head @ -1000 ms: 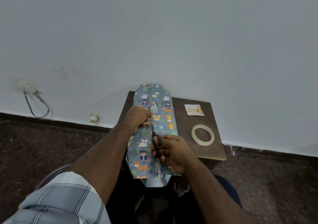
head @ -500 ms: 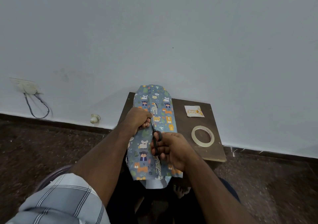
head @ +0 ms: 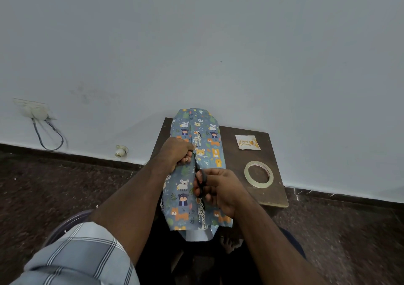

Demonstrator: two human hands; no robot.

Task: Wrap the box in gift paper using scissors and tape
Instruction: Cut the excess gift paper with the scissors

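1. Black scissors (head: 200,176) sit in my right hand (head: 219,189), fingers curled through the handles, over the paper's middle seam.
2. My left hand (head: 178,152) pinches the gift paper (head: 203,153) there.
3. Paper lies on the wooden table (head: 275,175); tape roll (head: 258,174) and card (head: 248,142) to its right.

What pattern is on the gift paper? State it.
Cartoon animals and leaves on a blue-grey ground, across the gift paper; head view.
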